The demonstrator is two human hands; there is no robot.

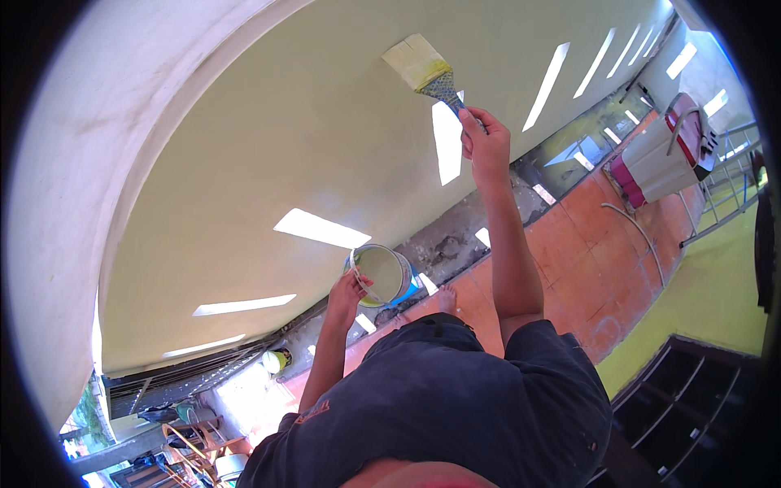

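Observation:
My right hand (486, 142) is closed round the handle of a wide paintbrush (417, 65), raised to the pale olive wall (244, 138). Its bristles are coated in light paint and lie on or very near the wall; I cannot tell if they touch. My left hand (348, 289), lower down, grips the white handle of a blue bucket (404, 278) holding pale paint, close to the wall. My bare foot shows below the bucket on the floor.
Orange tiles (569, 268) and a grey strip (447, 232) run along the wall's foot. At right are a white-and-pink appliance (651, 159), a metal ladder (716, 213), a hose and a barred window (683, 407). A small bucket (277, 360) and wooden chairs (187, 443) are at lower left.

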